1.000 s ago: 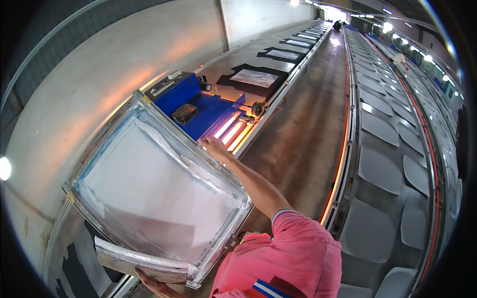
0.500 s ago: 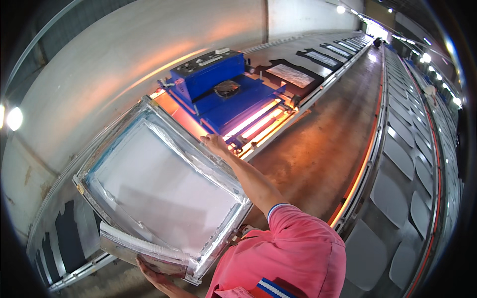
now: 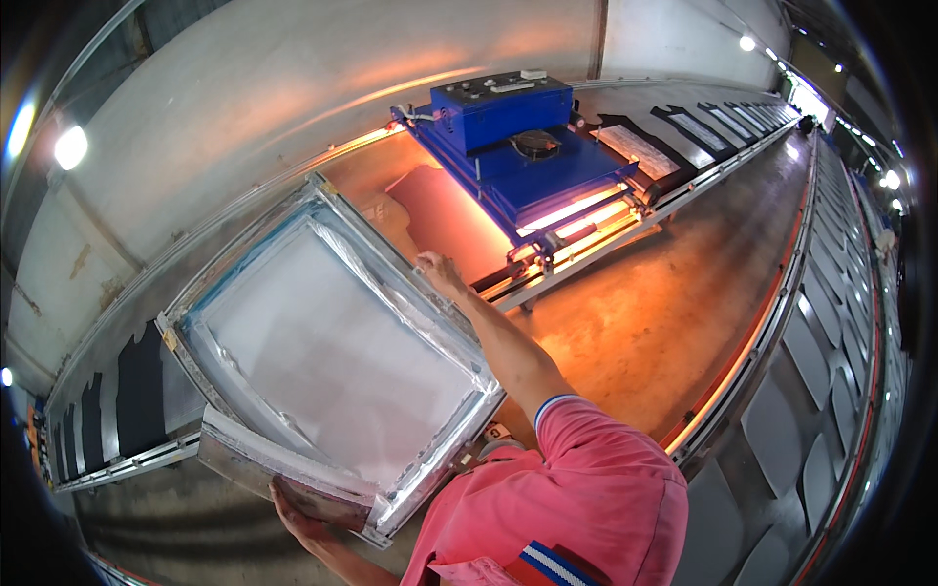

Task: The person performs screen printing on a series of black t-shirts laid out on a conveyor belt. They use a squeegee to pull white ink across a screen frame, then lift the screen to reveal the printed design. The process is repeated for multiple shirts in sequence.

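Observation:
Tilted in front of me is a screen-printing frame (image 3: 459, 430), with a pale mesh and silvery tape along its inner edges. My right hand (image 3: 442, 273) reaches across to its far edge, fingers curled around the rim. At the near edge my left hand (image 3: 301, 516) grips from below, its fingers against a brownish bar (image 3: 249, 471) with a whitish crusted top. Whether that bar is part of the frame or separate, I cannot tell. Past the frame stands a blue heater (image 3: 532, 176) with glowing tubes, beside a reddish-lit fabric piece (image 3: 440, 220) on the long table.
Dark garment pieces with pale prints (image 3: 640, 151) line the table beyond the heater. More dark pieces (image 3: 142, 391) lie at left. A metal rail (image 3: 576, 269) edges the table. Across the aisle floor (image 3: 625, 322), another long table holds grey cut pieces (image 3: 782, 435).
The blue heater now appears farther right, away from the frame, and the reddish-lit fabric piece shows between them. My view has shifted too. Both hands keep their hold on the frame.

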Demonstrator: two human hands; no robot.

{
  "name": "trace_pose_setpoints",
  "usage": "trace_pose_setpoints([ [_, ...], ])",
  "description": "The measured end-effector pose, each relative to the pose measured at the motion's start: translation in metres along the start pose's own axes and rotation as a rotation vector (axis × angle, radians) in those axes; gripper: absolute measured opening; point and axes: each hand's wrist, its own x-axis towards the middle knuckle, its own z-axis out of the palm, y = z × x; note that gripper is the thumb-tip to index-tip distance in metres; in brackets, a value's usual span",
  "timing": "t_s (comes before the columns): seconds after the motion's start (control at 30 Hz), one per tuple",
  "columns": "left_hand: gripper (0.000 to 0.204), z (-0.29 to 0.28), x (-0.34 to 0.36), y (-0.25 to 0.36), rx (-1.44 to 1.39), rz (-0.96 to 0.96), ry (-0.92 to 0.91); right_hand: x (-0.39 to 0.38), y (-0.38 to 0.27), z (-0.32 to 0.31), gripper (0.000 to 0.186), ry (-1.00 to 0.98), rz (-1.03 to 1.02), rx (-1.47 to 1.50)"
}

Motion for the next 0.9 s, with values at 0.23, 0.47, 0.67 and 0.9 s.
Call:
trace_pose_setpoints([
  [0.23, 0.106, -0.004, -0.02, 0.013, -0.047, -0.153, 0.083, -0.016, -0.025, 0.005, 0.038, -0.012, -0.101, -0.016],
  [0.47, 0.069, -0.008, -0.006, 0.009, -0.328, -0.336, 0.153, -0.02, -0.034, -0.017, 0.032, -0.014, -0.134, -0.112],
  [0.67, 0.07, -0.004, 0.011, 0.0, -0.257, -0.363, 0.153, -0.021, -0.023, -0.04, 0.04, -0.032, -0.042, -0.147],
  [0.9, 0.075, 0.006, 0.054, 0.004, -0.101, -0.409, 0.043, -0.043, -0.025, -0.057, 0.054, 0.028, 0.101, -0.253],
])
